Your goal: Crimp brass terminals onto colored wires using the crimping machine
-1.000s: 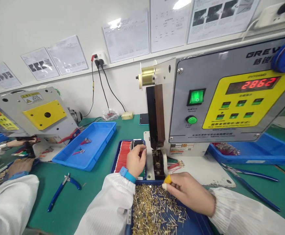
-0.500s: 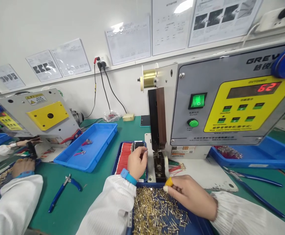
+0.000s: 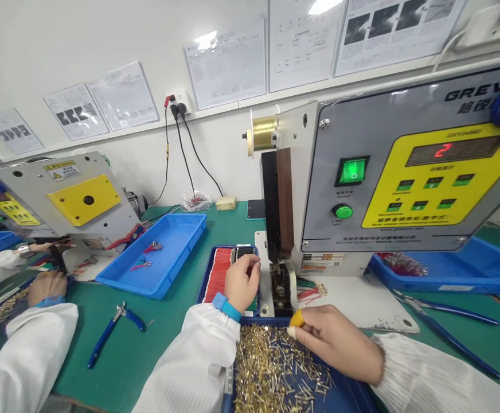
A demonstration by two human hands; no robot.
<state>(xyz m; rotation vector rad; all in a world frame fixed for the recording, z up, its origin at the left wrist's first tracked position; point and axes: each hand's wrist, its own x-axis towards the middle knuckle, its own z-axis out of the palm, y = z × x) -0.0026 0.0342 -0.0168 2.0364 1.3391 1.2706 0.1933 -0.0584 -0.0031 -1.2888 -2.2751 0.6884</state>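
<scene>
My left hand, with a blue band at the wrist, is closed in a pinch above the tray of red and black wires. Its fingertips are just left of the crimping head of the GREWIN-type machine; anything between them is too small to make out. Over the far right edge of the blue tray of gold metal pins, my right hand has thumb and finger pressed together. Yellow and pale finger covers show on it. What that pinch holds, if anything, is hidden.
Finished-looking wires lie on the machine's base. Blue-handled pliers rest to the right and cutters to the left. Blue bins stand behind. At far left, a co-worker's hand is beside another machine.
The machine's red display has gone from 62 to 2. The camera view has shifted slightly. Both my hands keep nearly the same pose and place.
</scene>
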